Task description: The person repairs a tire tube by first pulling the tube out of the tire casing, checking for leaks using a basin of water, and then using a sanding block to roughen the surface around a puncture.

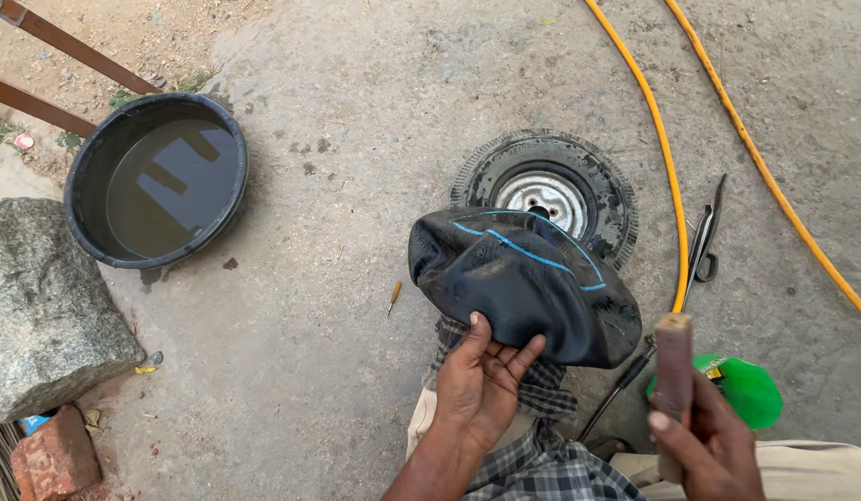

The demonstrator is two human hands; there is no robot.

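At the far left lie one big grey rock (41, 301) and, just below it, one red brick (55, 457). Above them, two rusty metal bars (55, 37) slant across the dirt. Next to the rock sits one round black tub (157, 181), holding still water, on the concrete ground (356, 111). Further right, one small orange-handled tool (393, 296) lies alone on the ground, well apart from the tub.

In the middle, my left hand (481, 380) holds up one black inner tube (523, 278), folded and limp, marked with thin blue lines. My thumb presses on its near face and my fingers curl under its lower edge, so it is pinched between them. It hangs above my knee, where one checked cloth (542, 385) is draped. Just behind the tube lies one small wheel (551, 186), a black tyre on a silver rim, flat on the ground.

To the right, two orange hoses (667, 167) run from the top edge down across the concrete. Between them lies one dark metal lever (707, 237). My right hand (713, 445) is closed around one brown wooden block (674, 371), held upright. Just behind it sits one green plastic container (751, 390), partly hidden by that hand.
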